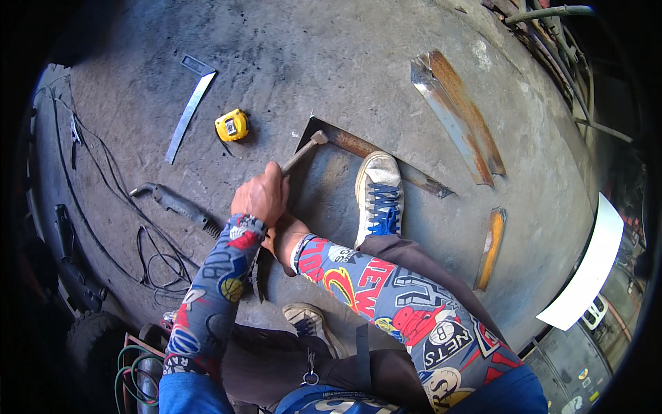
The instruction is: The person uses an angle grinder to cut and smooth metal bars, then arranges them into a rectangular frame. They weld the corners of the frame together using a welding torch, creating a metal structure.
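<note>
My left hand (259,196) is closed round the handle of a hammer (296,154). The hammer's head is near the corner of an angle-iron frame (353,143), whose two legs lie on the floor. One rusty leg runs right, passing under or against the toe of my right shoe (380,196); the darker leg comes back toward me beneath my hands. My right hand (288,238) is low beside that leg, just below my left wrist. Its fingers are mostly hidden, so their grip does not show.
To the left lie a try square (187,114), a yellow tape measure (232,125), a welding electrode holder (172,201) and tangled cables (155,255). Rusty angle-iron lengths (462,114) and a short offcut (491,248) are on the right, near a white curved panel (579,269).
</note>
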A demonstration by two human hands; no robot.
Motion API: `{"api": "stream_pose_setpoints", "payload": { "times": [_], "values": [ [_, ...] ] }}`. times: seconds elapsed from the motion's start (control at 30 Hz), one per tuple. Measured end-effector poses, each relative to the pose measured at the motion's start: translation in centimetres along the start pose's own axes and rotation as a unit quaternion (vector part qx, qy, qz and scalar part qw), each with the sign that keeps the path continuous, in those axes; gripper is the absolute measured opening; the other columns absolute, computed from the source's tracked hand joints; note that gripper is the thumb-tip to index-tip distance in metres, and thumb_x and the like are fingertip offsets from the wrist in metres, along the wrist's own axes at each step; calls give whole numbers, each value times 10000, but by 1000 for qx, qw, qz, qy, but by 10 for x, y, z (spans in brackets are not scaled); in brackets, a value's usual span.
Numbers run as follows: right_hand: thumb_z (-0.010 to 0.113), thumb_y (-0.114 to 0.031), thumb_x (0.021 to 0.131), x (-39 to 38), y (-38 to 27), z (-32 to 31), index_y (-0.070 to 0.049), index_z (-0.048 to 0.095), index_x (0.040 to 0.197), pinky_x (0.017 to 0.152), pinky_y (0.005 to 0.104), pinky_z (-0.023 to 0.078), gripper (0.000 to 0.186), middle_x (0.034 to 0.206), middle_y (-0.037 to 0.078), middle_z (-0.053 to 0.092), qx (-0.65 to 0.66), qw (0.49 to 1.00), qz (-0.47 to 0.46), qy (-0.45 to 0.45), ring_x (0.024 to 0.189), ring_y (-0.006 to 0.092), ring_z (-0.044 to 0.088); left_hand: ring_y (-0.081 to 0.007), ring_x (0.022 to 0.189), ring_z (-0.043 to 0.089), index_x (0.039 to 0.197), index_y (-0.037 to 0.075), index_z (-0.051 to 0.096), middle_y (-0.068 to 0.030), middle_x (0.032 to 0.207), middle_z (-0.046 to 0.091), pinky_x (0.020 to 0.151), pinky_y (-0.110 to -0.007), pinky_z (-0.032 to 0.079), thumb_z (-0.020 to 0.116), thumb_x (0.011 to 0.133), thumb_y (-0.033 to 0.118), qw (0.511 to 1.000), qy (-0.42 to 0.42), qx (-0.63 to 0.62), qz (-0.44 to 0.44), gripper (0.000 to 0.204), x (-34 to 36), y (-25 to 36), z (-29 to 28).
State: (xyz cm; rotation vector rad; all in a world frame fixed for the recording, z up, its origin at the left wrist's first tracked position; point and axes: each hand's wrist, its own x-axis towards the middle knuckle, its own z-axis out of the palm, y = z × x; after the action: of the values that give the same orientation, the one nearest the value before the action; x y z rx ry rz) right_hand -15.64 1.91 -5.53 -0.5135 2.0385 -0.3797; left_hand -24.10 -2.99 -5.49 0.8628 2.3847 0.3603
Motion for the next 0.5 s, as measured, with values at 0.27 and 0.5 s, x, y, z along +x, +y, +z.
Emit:
{"api": "stream_pose_setpoints", "payload": {
  "times": [0.27,0.5],
  "values": [
    [760,-357,775,-7,4,-6,-145,446,1540,1273,457,178,854,1603,133,430,-1,999,-47,7,1518,303,341,-491,797,676,982,47,529,-272,808,681,709,-578,542,572,1007,369,998,-33,2,-45,325,4,4,-5],
    [752,-275,745,-18,18,1,-62,634,1315,1156,489,329,620,1350,175,628,31,975,-122,183,1291,330,560,-490,739,630,971,5,548,-263,804,639,687,-550,468,606,1001,241,978,78,-171,-86,245,-23,-11,-24]
  ]
}}
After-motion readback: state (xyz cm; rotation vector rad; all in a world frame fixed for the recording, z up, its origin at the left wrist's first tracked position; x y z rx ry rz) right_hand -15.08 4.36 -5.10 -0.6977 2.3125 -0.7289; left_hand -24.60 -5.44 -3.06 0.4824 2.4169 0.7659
